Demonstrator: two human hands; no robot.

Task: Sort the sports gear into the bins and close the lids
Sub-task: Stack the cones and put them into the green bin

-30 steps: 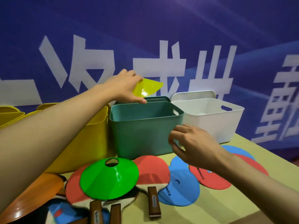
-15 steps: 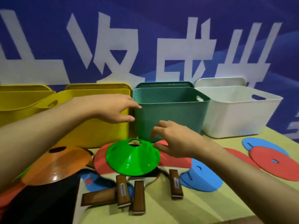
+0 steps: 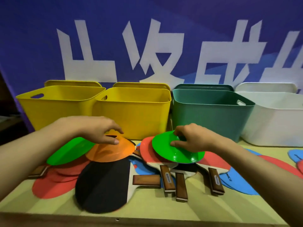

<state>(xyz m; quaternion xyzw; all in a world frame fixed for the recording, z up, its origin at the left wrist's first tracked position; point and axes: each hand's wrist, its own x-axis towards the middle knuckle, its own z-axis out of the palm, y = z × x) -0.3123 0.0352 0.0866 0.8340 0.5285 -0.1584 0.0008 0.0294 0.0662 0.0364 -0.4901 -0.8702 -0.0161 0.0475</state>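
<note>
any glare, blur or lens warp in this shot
Head view: soft glare streaks on the green cone under the right hand and on the orange cone under the left hand; banner letters slightly smeared; wide-angle bend tilts the outer bins, such as the white bin.

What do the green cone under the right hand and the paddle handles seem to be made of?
Green cone: probably thin glossy plastic, since light glints on its smooth skin. Paddle handles: seemingly brown wood with a satin finish, though the grain is too blurred to confirm. The right hand grips the cone's top.
</note>
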